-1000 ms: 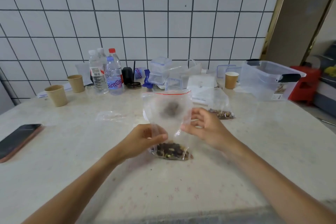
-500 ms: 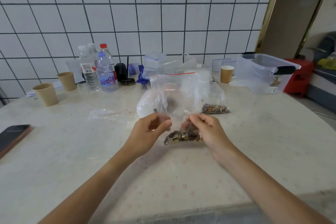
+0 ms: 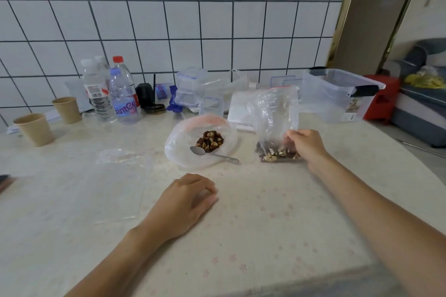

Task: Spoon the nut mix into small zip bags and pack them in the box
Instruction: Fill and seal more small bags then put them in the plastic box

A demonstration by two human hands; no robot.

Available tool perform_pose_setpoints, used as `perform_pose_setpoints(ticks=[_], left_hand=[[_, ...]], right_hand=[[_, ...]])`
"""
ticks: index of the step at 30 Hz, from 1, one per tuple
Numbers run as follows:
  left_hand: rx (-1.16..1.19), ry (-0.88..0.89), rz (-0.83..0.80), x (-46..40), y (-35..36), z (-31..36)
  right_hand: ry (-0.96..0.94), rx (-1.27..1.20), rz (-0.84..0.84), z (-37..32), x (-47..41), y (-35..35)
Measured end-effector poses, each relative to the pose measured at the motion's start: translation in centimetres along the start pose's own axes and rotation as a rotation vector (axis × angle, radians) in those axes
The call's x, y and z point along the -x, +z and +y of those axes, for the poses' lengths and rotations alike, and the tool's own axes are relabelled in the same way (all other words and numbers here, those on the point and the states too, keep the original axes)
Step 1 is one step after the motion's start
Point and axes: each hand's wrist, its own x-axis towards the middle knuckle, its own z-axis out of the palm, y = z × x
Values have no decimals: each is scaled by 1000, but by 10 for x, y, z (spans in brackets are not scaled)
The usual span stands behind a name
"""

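R hand (image 3: 305, 146) is being kept curled on the lower edge of a small zip bag (image 3: 275, 123), fingers pinching the plastic just above its load of nut mix (image 3: 277, 153). Bag is being held upright, base touching the table (image 3: 265, 224), red zip strip at top; whether the zip is closed cannot be told. Approx. the bottom portion only is being filled by nuts.

L hand (image 3: 185, 200) is being rested on the table, palm down, fingers loosely curled, nothing held. Hands are being kept well apart, L nearer the body, R further out and to the side.

Between and beyond the hands, a large open bag (image 3: 183, 149) is being left lying w/ a heap of remaining nut mix (image 3: 209, 141) inside. A metal spoon (image 3: 212, 154) is lying w/ bowl inside the bag mouth, beside the heap, handle pointing toward R hand.

Left of L hand, empty clear bags (image 3: 120, 181) are lying flat. Beyond R hand, a clear plastic box (image 3: 337, 94) w/ black latch is standing open. Beyond L hand, against the tiled wall: water bottles (image 3: 118, 94), two paper cups (image 3: 36, 129), stacked clear containers (image 3: 190, 87). A phone edge (image 3: 4, 182) is showing far left.
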Motion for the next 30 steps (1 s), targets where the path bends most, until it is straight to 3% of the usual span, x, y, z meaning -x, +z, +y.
perform_pose_setpoints(ticks=[9, 13, 16, 24, 30], left_hand=[[-8, -19, -18, -1, 0, -2], [28, -22, -16, -1, 0, -3], [109, -48, 14, -1, -5, 0], [162, -197, 225, -1, -59, -13], [55, -513, 390, 6, -106, -73]], right_hand=[[-69, 264, 166, 10, -18, -1], [-281, 319, 268, -3, 8, -5], [-423, 235, 136, -16, 42, 7], [-562, 192, -450, -20, 122, 75], [-727, 470, -663, 2, 136, 116]])
